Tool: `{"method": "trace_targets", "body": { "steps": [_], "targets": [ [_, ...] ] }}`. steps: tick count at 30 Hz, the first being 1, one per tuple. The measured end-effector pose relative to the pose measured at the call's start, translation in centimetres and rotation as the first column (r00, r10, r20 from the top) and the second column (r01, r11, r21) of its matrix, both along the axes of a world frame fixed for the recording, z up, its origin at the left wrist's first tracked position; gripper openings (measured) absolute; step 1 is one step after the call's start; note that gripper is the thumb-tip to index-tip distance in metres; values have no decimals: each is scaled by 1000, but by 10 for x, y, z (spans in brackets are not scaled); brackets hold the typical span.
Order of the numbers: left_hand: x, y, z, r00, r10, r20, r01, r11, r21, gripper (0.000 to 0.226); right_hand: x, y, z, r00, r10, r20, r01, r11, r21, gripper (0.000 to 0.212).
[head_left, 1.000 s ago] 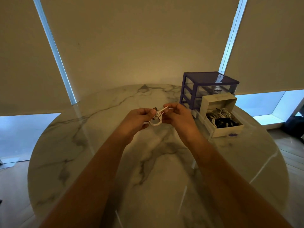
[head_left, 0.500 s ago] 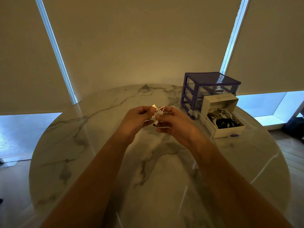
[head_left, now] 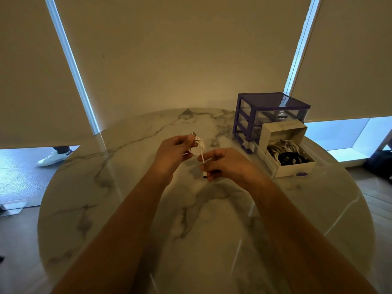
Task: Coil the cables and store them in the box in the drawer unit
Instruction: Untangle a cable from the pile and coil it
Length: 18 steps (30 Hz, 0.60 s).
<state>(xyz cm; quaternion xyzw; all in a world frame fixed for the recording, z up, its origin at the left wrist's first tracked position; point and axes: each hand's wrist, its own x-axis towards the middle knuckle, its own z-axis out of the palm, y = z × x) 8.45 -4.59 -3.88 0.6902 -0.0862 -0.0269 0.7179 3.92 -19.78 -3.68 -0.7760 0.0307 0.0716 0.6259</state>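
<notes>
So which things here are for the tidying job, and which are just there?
For the job:
white cable, held by the left hand and right hand
box with cables already in it
purple drawer unit

Just there:
marble table
window blinds
someone's white shoe

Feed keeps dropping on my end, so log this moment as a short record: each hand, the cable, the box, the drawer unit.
left hand: holds the coiled part of the white cable
right hand: pinches the cable's loose tail, plug end below its fingers
cable: in the air above the marble table, not in the box
box: white, open, holds white and black cables
drawer unit: purple frame, box pulled out at its front
</notes>
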Motion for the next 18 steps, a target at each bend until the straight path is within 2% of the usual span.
{"method": "trace_targets", "body": {
  "steps": [4,8,18],
  "targets": [
    [-4,4,6,991,-112,-69,118,990,82,22,2,0,-4,994,-93,59,98,991,-95,20],
    [-5,7,9,979,-188,-74,194,977,90,22,1,-1,-4,989,-119,90,126,989,-78,16],
    [-4,6,5,978,-200,-63,206,973,100,21,0,-1,-6,979,-149,136,170,973,-155,15]
  ]
}}
